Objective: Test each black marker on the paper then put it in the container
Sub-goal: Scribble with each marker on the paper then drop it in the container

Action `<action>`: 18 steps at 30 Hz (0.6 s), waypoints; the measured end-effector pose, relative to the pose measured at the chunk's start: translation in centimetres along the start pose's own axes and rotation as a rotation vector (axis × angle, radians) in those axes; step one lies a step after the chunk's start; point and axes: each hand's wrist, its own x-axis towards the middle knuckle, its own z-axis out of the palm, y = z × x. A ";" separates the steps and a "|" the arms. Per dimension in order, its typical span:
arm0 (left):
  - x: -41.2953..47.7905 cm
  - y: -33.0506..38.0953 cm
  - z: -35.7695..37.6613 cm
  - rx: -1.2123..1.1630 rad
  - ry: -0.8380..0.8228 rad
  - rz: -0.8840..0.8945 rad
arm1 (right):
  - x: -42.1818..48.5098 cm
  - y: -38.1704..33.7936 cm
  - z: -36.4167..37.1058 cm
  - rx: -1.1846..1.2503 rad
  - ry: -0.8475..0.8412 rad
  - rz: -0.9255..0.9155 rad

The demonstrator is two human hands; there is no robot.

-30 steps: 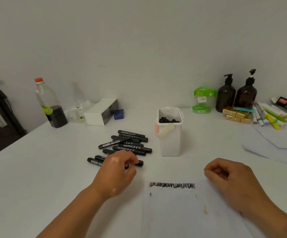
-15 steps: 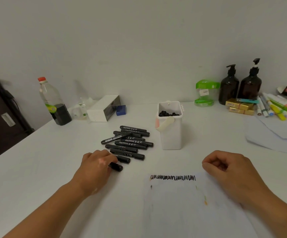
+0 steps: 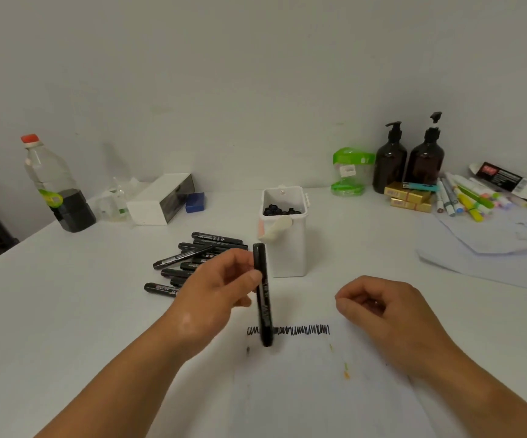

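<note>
The left hand (image 3: 221, 289) grips one black marker (image 3: 263, 298) between thumb and curled fingers, holding it nearly upright above the counter (image 3: 66, 311). The marker's top end stands just in front of the white container (image 3: 287, 257), and its lower end, blurred, hangs over the left part of a black zigzag scribble (image 3: 306, 330) on the paper (image 3: 319, 393). Whether the tip touches the sheet cannot be told, nor whether the cap is on

The right hand (image 3: 379, 308) rests near the far right corner of the paper, its fingers loosely curled inward and holding nothing that shows

Behind the left hand, a loose pile of black markers (image 3: 192, 252) lies flat on the counter, just left of the container. The container stands upright beyond the paper, with dark marker ends (image 3: 282, 210) showing inside

Far left stands a clear bottle with a red cap (image 3: 57, 184), with a white box (image 3: 161, 199) to its right. Far right are a green-lidded jar (image 3: 349, 172), two brown pump bottles (image 3: 390, 162), gold boxes (image 3: 409, 197) and a heap of coloured pens (image 3: 467, 200)
</note>
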 end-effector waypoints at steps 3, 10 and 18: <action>1.1 -0.5 2.3 -0.341 -0.109 -0.063 | -0.1 -0.2 -0.3 0.062 -0.095 0.017; 2.1 -1.8 4.7 -0.573 -0.142 -0.146 | 0.3 0.2 -0.4 0.050 -0.136 0.046; 0.7 -3.0 4.2 0.073 -0.122 0.023 | 0.6 0.3 -1.0 0.200 0.052 0.085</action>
